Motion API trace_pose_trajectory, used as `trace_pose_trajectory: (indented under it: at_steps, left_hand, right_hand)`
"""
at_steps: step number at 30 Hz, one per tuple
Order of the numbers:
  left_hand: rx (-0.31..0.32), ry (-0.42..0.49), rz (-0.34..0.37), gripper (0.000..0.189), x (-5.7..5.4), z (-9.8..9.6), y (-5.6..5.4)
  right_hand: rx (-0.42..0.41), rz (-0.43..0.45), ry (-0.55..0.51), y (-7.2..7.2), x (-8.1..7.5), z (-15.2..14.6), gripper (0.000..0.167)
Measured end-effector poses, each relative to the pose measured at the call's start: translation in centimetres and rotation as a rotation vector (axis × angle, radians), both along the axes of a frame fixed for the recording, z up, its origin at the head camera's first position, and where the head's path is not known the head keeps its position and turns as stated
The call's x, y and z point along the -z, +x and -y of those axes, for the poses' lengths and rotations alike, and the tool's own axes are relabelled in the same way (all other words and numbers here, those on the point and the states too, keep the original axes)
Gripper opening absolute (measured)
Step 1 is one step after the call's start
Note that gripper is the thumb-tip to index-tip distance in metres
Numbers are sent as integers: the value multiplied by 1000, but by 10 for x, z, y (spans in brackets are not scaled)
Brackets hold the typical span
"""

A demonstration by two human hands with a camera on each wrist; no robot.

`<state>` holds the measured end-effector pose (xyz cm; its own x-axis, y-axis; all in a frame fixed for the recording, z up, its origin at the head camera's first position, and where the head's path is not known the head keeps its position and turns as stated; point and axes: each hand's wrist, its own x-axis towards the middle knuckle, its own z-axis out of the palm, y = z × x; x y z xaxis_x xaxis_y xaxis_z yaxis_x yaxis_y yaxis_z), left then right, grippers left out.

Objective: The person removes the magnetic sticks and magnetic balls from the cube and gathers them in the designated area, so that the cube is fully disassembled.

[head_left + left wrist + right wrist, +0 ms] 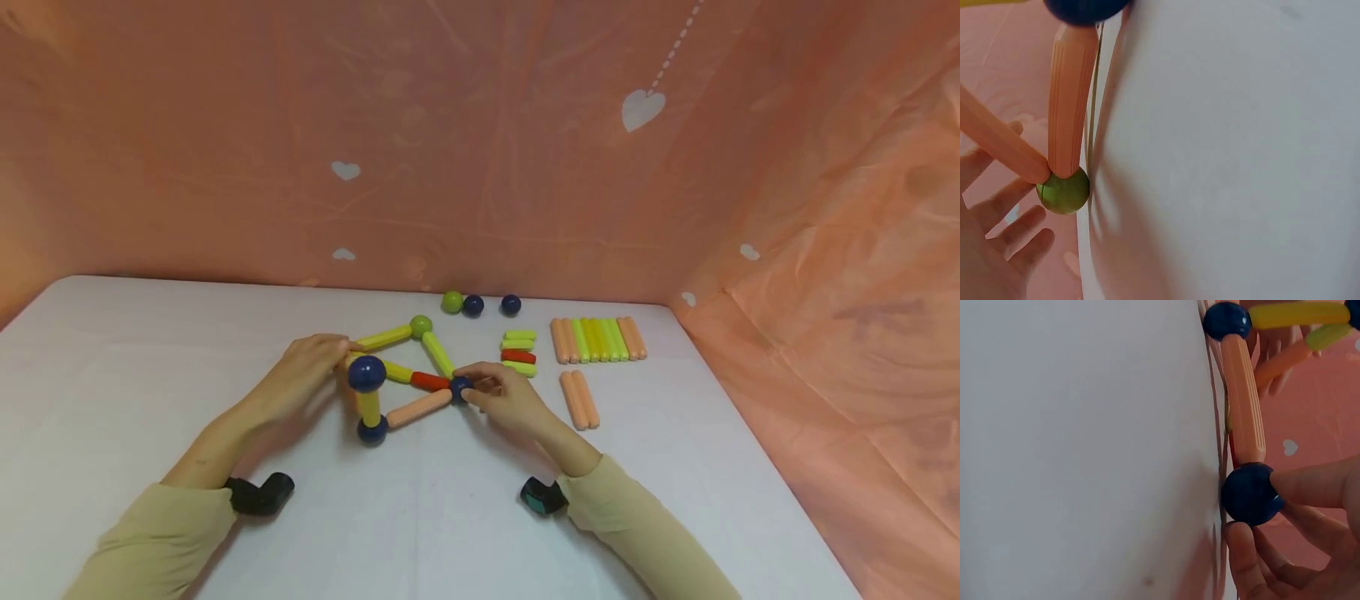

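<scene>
My right hand [510,400] pinches a dark blue ball [1250,495] between thumb and fingers. That ball joins an orange rod [418,408], a red rod [431,382] and a light green rod [437,354] in a ball-and-rod frame. At the near corner, a yellow rod [371,408] stands up from one blue ball [372,430] to another blue ball [367,373]. A green ball [421,326] marks the far corner. My left hand [303,371] is at the frame's left side, fingers mostly straight, against a sloping orange rod [1004,137] beside a green ball [1063,194].
Behind the frame sit a loose green ball [452,302] and two blue balls [511,305]. To the right lie several short rods [519,356], a row of long rods [598,340] and two orange rods [580,400]. A pinkish cloth [480,150] hangs behind the white table [435,525].
</scene>
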<state>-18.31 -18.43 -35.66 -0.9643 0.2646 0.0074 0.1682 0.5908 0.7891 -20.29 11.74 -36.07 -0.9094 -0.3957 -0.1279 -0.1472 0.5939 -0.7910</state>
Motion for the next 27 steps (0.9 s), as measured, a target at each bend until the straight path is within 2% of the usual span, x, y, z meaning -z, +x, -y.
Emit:
trace_pose_trajectory:
  at_steps: [6, 10, 14, 18, 21, 24, 27]
  left_hand:
    - [12, -23, -75, 46, 2, 7, 7]
    - [22, -44, -111, 38, 2, 10, 13]
    - [42, -48, -134, 31, 2, 11, 17]
    - [86, -26, -205, 21, 5, 11, 21]
    - [104, -17, -254, 19, 7, 11, 26]
    - [109, -15, -255, 20, 8, 11, 30]
    - [126, -6, -217, 20, 7, 9, 33]
  right_hand:
    - [15, -42, 40, -18, -4, 9, 29]
    - [43, -13, 40, -30, -3, 15, 30]
    - [72, 65, -43, -41, 1, 21, 32]
    - [88, 107, -129, -50, 4, 28, 33]
    - [104, 142, -150, -55, 5, 33, 33]
    - [107, 148, -149, -59, 5, 39, 33]
    - [107, 133, -156, -62, 5, 44, 32]
